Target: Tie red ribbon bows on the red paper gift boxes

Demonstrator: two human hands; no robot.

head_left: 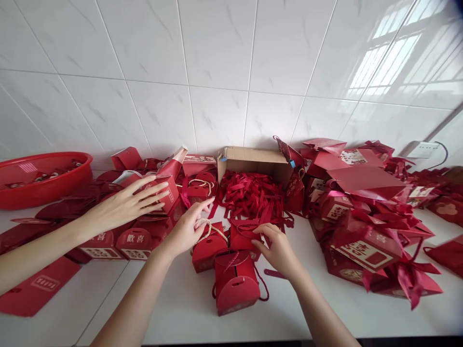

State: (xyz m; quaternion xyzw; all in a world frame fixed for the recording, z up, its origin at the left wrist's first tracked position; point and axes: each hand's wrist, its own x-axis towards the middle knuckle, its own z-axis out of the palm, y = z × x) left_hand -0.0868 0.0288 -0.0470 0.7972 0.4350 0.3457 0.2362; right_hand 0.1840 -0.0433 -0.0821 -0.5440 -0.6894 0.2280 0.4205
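My left hand (186, 230) has a gold rope handle (207, 222) between its thumb and fingers, above a small red box (207, 255). To the right, my right hand (277, 248) is curved with thumb and forefinger apart, at the edge of another red box (243, 237) with a dark red cord. In front of these two stands a third red box (238, 289), its dark red cord hanging at the sides. A heap of red ribbons (253, 197) lies behind, in and before an open cardboard box (253, 155).
Another person's hand (144, 198) reaches in from the left over red boxes (135, 238). A red plastic basket (77, 180) stands far left. Stacked red gift boxes with ribbons (376, 241) fill the right side. A tiled wall (217, 58) rises behind the white table (181, 308).
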